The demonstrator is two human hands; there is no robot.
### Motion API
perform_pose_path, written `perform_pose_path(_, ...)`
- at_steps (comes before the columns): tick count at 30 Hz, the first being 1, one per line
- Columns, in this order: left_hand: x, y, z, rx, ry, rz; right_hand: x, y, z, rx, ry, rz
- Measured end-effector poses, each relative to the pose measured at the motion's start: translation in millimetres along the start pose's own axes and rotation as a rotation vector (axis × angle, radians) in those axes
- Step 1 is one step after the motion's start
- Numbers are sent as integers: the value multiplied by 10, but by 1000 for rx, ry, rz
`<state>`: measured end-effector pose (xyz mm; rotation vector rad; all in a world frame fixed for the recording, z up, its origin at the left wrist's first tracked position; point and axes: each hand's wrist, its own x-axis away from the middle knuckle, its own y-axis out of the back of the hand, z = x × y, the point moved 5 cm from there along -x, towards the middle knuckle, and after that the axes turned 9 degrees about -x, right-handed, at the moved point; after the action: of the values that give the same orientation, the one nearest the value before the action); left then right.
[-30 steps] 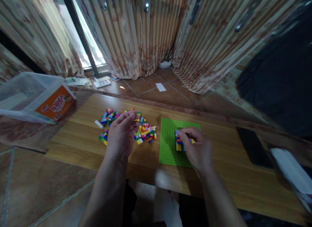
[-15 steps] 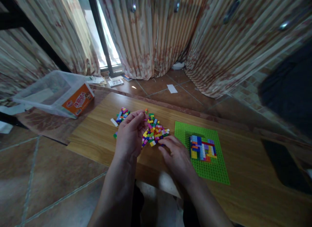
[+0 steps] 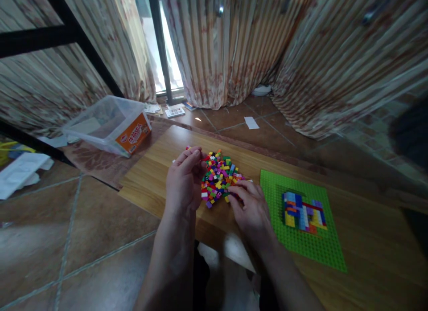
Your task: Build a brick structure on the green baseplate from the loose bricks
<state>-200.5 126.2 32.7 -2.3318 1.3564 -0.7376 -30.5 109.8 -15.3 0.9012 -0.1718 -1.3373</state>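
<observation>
hands [image 3: 252,210] by glossy, blocky plastic bricks [image 3: 219,177]

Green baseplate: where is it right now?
In the head view, the green baseplate lies on the wooden table, right of the loose brick pile and just beyond the right hand.

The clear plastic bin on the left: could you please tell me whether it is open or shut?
Open: the clear bin shows its inside, with no lid over it.
</observation>
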Motion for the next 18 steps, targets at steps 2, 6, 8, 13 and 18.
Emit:
perform_pose_path(2,-3,14,-7,4,5,2,-39,-23,-38,37,-11,-30)
perform_pose_path(6,-17,33,-13,33,38,2,-105,-116,-53,94,-18,-13)
perform_pose_path(8,-20,41,-19,43,46,-2,-121,-163,-37,108,-26,2)
perform_pose_path(13,-12,50,-22,54,53,2,-129,-195,-36,97,-49,19)
perform_pose_path(18,-14,59,-24,81,59,-5,-125,-118,-40,-40,-41,-15)
